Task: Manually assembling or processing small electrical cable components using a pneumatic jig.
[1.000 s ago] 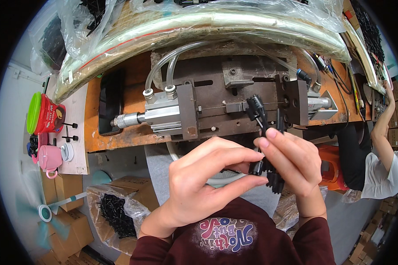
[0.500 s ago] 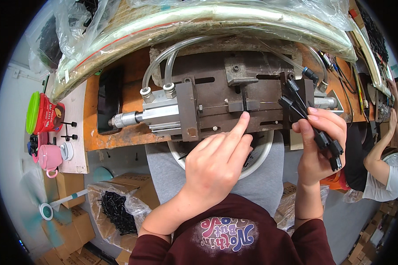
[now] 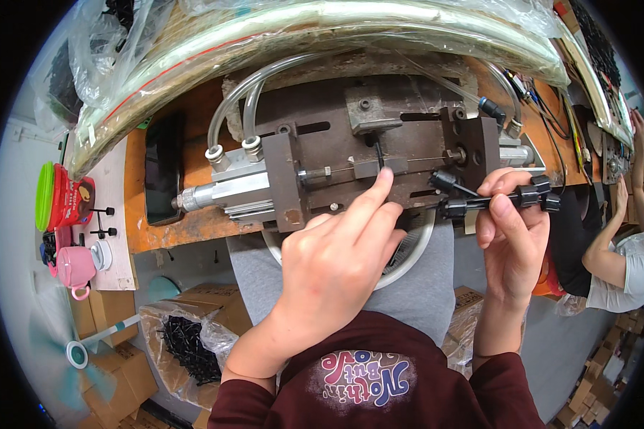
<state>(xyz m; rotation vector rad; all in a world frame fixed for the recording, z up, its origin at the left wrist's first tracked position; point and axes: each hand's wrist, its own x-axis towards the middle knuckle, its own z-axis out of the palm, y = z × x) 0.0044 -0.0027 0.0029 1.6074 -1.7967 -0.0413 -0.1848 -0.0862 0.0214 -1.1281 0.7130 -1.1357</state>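
Across the middle of the frame runs one brown steel clamping fixture [image 3: 329, 149], with a black plug-ended lead [image 3: 380, 154] standing in its centre block, below one bracket [image 3: 366, 118]. My left hand [image 3: 336, 250] has one finger stretched out, its tip at that lead, and the others loosely bent. Right of centre, my right hand [image 3: 515, 218] pinches a bundle of black leads [image 3: 453, 208] between thumb and fingers; I count two heads at its left end and three at its right, overlapping, so I cannot tell the full number. This hand partly blocks my view of the fixture's right end, while my left covers much of the white basin [image 3: 423, 250] over my lap.

One long plastic-wrapped roll [image 3: 322, 25] bars the top of the frame. Two clear hoses [image 3: 229, 100] rise from two fittings at left of centre, near one black phone [image 3: 163, 175]. At far left I have one red tub [image 3: 74, 200], one pink mug [image 3: 76, 266] and two small black connectors [image 3: 105, 211]. Lower left sit one bagged carton of black parts [image 3: 189, 348], too many to count, and one fan [image 3: 76, 354]. A co-worker's arms [image 3: 608, 229] show at far right.
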